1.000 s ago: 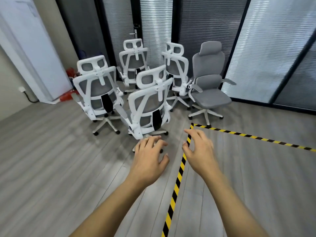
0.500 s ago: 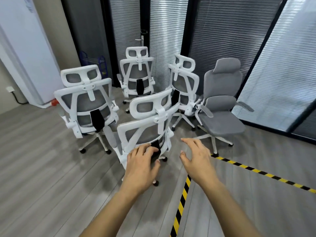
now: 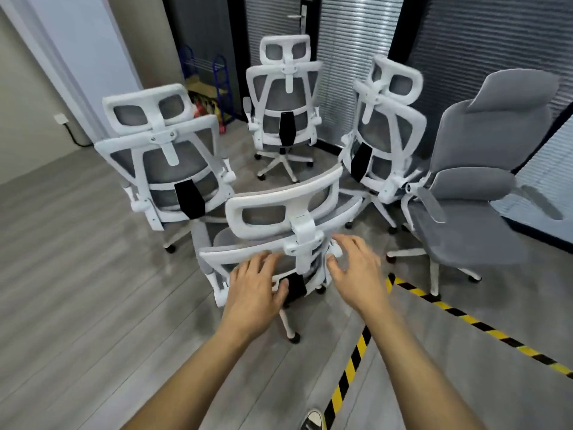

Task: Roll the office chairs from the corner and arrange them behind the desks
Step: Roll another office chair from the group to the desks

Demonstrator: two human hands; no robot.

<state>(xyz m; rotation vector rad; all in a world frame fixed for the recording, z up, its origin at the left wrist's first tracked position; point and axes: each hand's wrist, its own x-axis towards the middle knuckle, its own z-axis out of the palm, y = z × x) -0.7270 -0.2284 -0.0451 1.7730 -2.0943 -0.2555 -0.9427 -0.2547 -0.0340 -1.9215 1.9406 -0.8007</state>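
Observation:
Several office chairs stand clustered in the room's corner. The nearest white mesh chair (image 3: 280, 209) has its back toward me. My left hand (image 3: 257, 287) hovers with spread fingers at its backrest frame, left of the headrest post. My right hand (image 3: 356, 268) is spread open at the frame's right edge. Neither hand grips anything. Behind it stand a white chair at the left (image 3: 167, 162), another at the back (image 3: 286, 100), a third at the right (image 3: 387, 125), and a grey upholstered chair (image 3: 477, 187) at the far right.
Yellow-black hazard tape (image 3: 350, 370) runs across the grey wood floor under my right arm and off to the right. Glass walls with blinds (image 3: 483, 35) close the corner. A blue rack (image 3: 217, 79) and a white panel (image 3: 80, 57) stand at the back left.
I have come closer to the chairs. Both hands have advanced from open floor up to the backrest of the nearest white chair.

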